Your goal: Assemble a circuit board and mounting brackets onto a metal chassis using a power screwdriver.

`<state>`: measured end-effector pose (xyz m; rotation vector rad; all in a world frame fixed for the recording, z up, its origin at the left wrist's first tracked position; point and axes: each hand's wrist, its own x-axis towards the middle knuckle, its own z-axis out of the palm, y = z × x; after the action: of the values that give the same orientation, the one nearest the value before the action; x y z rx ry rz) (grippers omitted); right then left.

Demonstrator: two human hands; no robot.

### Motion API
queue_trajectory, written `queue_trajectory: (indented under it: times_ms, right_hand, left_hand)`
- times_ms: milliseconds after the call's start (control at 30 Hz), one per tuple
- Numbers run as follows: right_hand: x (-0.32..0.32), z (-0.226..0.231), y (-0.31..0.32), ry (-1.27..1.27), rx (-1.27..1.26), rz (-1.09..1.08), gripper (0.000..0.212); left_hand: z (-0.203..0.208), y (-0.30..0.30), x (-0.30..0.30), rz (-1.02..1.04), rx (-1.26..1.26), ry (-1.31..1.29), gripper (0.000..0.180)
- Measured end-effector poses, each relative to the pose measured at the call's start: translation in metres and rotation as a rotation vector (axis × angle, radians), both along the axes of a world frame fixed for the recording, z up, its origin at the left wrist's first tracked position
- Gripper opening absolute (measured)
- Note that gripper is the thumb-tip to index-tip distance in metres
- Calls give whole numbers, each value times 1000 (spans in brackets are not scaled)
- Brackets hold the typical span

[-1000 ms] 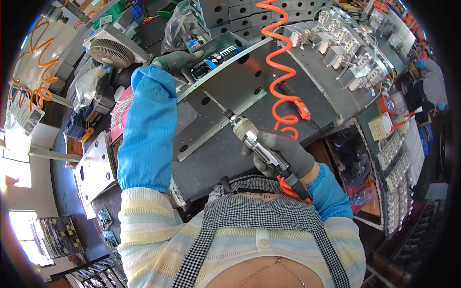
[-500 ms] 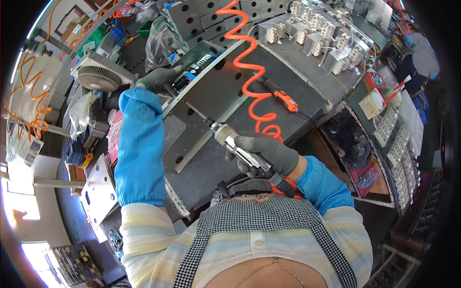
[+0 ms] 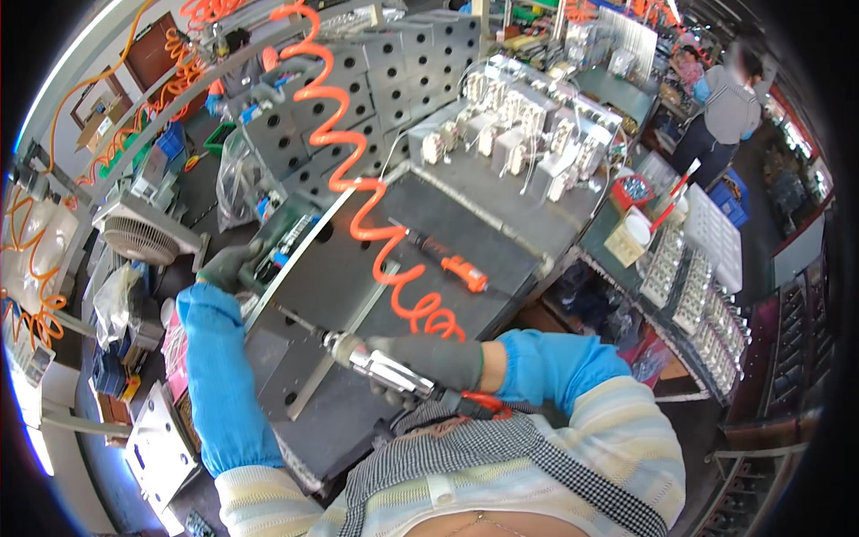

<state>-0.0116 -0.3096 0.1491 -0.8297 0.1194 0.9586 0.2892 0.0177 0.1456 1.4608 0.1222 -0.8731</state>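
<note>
Grey-gloved right hand (image 3: 428, 358) wrapped tight round a shiny silver pneumatic screwdriver (image 3: 380, 365), fingers fully curled over the barrel, no gap showing. Chrome body, knurled dark collar near the nose, thin dark bit (image 3: 300, 320) sticking out up-left and landing on the long grey metal panel (image 3: 358, 268). Can't tell whether the tip actually sits in a screw, too small. Back end of the tool tucked close against the checked apron (image 3: 501, 447), with an orange fitting there feeding into the coiled orange air hose (image 3: 358, 197) that loops up over the bench toward the top.

Grey-gloved left hand (image 3: 228, 267), blue sleeve cover (image 3: 219, 376) on the arm, out at the far upper-left end of that panel, fingers bent over a green circuit board unit (image 3: 284, 243) sitting at the panel's edge, gripping it. How hard, can't say.

Panel itself lying slanted across the dark workbench mat (image 3: 474, 233), round holes punched along it. Just beyond the hose, an orange-handled screwdriver (image 3: 447, 259) lying loose on the mat, apart from both hands. Off left, a white desk fan (image 3: 143, 237). Further back, rows of white transformer-like parts (image 3: 510, 134) with wires.
</note>
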Motion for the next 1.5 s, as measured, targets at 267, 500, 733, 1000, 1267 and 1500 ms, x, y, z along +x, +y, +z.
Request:
queue_trajectory:
  times_ms: [267,500,733,1000,1267,1500]
  right_hand:
    - [12,16,-23,-38,-32,-13,39]
    - [28,-1,-24,-207,-167,48,43]
    - [5,21,-59,-301,-6,256,40]
    - [49,-39,-192,-644,-226,139,44]
    - [136,-95,-304,-1850,-1473,1117,21]
    - [200,-184,-342,-1797,-1680,1503,23]
  left_hand:
    - [3,-6,3,63,-24,11,34]
    - [9,-9,-3,140,63,-43,37]
    - [24,-1,-14,172,-10,47,37]
    - [22,-6,-22,10,155,-215,34]
    - [36,-38,-51,12,331,-322,34]
    - [33,-47,-81,178,301,-405,21]
